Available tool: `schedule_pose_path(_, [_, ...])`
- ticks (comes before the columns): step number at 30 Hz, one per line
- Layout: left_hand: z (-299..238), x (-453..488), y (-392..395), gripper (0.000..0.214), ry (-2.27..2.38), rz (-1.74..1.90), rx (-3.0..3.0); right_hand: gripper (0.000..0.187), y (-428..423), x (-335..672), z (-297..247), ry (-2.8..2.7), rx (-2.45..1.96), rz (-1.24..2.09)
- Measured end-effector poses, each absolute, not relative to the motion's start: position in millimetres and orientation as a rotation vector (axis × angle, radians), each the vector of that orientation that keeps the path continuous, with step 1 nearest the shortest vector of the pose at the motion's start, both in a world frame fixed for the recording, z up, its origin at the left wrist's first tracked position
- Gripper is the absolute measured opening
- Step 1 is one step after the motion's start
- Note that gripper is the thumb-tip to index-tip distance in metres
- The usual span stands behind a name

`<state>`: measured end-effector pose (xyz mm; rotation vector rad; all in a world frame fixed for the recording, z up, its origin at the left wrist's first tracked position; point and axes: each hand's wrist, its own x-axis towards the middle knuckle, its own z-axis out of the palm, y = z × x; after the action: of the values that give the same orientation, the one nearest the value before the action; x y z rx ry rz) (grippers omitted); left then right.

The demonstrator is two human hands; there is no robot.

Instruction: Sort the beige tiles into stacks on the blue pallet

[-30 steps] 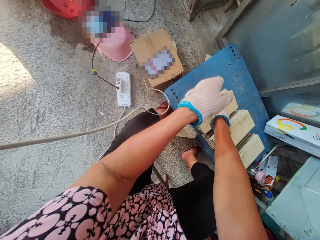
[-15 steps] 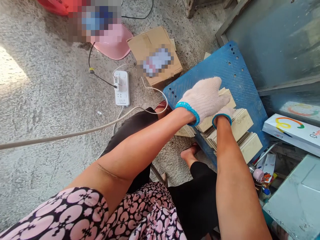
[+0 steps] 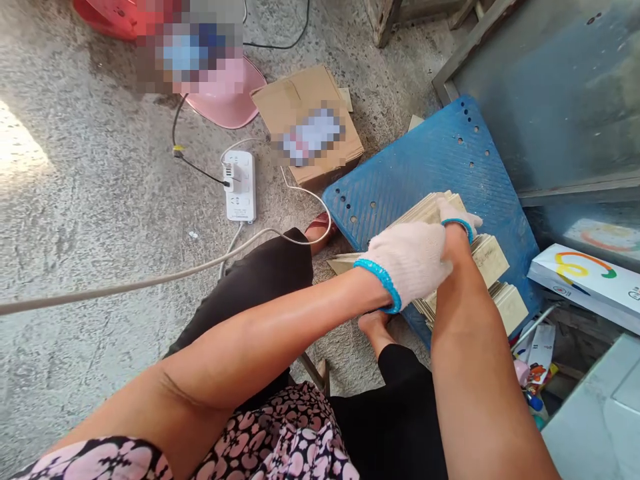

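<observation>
Both my hands wear white knit gloves with blue cuffs. My left hand (image 3: 407,263) is curled over the near end of a stack of thin pale wooden sheets (image 3: 487,257) lying on a blue perforated plastic board (image 3: 425,163). My right hand (image 3: 457,217) reaches over the far end of the same stack, fingers bent down around it; most of that hand is hidden behind my left glove and right forearm. More stacks of the sheets lie fanned out to the right on the board.
A cardboard box (image 3: 307,123) and a white power strip (image 3: 240,187) with cables lie on the concrete floor to the left. A pink and a red plastic seat (image 3: 227,100) sit beyond. A white printed box (image 3: 587,277) and bottles lie at right. My bare foot (image 3: 373,327) rests below the board.
My left hand has drawn back from lying flat on top of the stack to its near end. My right hand has moved forward to the far end. The camera has tilted slightly.
</observation>
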<state>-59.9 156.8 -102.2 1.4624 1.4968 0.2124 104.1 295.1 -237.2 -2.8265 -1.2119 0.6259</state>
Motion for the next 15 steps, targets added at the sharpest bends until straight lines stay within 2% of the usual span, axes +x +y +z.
schedule_pose_path(4, [-104,-56,152,0.037,1.517,0.241,1.503,0.068,299,100,-238,-1.045,-2.932,0.606])
schedule_pose_path(11, [-102,-45,142,0.037,1.463,0.19,1.514,0.099,301,101,-245,-0.959,-2.925,0.583])
schedule_pose_path(15, [-101,-41,138,0.037,1.483,0.256,1.452,0.098,299,94,-239,-1.192,-2.839,0.566])
